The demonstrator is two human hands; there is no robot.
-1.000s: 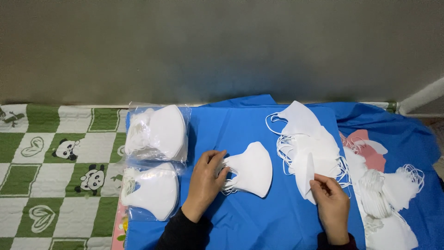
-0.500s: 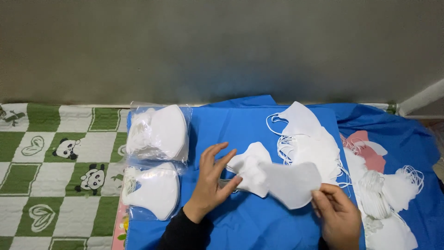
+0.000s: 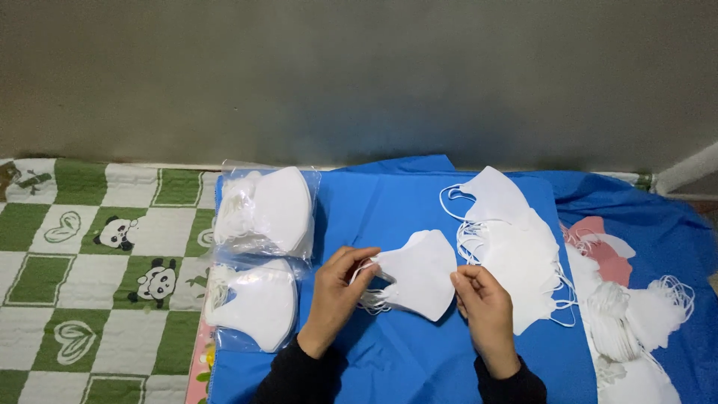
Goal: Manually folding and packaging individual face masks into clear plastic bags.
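Two hands are closed on one small stack of white face masks [image 3: 419, 273], which lies on the blue cloth [image 3: 389, 202] between the two bagged bundles and the loose pile. The left hand [image 3: 336, 295] is pinched on the stack's left edge, where the ear loops [image 3: 370, 303] spill out; the right hand [image 3: 482, 307] is closed with thumb and fingers on the stack's right edge.

The masks are judged very light, soft and easily bent, with layers that would slide over one another unless pressed together. A hold at both side edges, as shown, seems the safest; the thin loops look prone to tangling and would be a poor place to grip.

Left of the stack, two clear plastic bags of masks [image 3: 265, 209] [image 3: 254, 303] are laid partly over a green-and-white panda mat [image 3: 97, 247]. Right of the stack, a loose pile of masks [image 3: 516, 247] is spread, and further right more masks [image 3: 636, 314] are heaped on a patterned part of the cloth.

How many masks are in the held stack cannot be told. The far-right heap is cut off by the frame edge, and both forearms are lost at the bottom.
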